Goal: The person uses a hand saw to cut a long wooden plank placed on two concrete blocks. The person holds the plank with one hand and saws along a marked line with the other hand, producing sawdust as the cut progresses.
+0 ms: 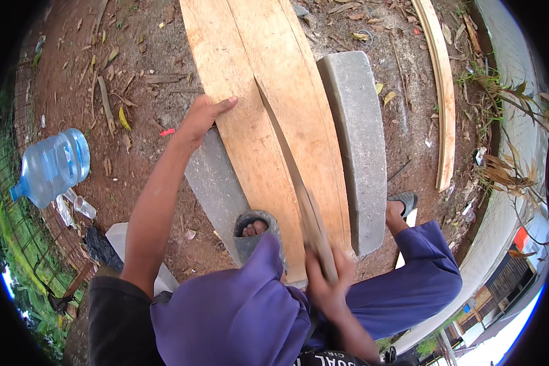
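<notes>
So the person's got a long, pale wooden board (238,134) out on a dirt floor (165,165), running from the top of the view right down between their legs. Left hand (206,119) is clamped on the board's left edge, thumb lying on the top face, other fingers mostly hidden. Right hand (328,280) is down near the bottom end, wrapped around the near end of what looks like a handsaw (311,216). It's kinda blurry there and I can't make out any teeth. The hands are well apart. The saw's long narrow shape points away up the middle of the board, and a thin dark line carries on from its far tip to the top edge.

One sandalled foot (253,230) is by the board's lower left edge, over a flat grey slab (216,177) that sticks out on that side. Chunky grey block (355,152) sits just beside the board on the right, and the other foot (396,210) is just past that. Purple trousers (226,305), btw.

Farther right there's a long wood strip (442,91) on the ground. Way off left: a clear blue water jug (49,168) on its side, with a plastic cup (84,207) near it.
</notes>
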A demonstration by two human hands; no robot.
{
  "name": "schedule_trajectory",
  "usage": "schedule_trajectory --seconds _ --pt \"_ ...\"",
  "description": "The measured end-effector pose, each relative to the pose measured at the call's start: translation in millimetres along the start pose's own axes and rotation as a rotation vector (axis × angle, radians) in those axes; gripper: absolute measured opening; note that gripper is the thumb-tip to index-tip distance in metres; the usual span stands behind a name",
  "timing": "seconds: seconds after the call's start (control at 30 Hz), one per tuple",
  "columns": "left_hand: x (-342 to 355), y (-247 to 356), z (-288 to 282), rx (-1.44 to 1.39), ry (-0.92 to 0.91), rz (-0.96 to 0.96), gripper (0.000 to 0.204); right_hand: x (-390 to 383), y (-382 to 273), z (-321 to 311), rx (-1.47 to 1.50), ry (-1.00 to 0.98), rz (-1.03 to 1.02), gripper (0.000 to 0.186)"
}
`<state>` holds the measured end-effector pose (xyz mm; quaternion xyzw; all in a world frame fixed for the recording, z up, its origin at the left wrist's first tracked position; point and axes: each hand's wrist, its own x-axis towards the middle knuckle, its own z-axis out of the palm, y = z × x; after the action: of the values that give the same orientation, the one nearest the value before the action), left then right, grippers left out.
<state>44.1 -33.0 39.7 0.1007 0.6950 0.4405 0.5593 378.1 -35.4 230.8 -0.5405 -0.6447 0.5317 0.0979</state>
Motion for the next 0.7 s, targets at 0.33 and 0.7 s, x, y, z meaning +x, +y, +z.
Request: schedule_trajectory --seconds 0.33,0.7 --pt "2.0 -4.7 0.4 -0.066 0.005 0.005 0.047 -17.7 19.4 -6.3 -0.111 -0.076 -0.073 0.012" --pt "3.3 6.0 3.8 -0.019 -0.024 -0.028 0.054 116.8 -1.6 76.1 0.043 0.029 -0.014 0.014"
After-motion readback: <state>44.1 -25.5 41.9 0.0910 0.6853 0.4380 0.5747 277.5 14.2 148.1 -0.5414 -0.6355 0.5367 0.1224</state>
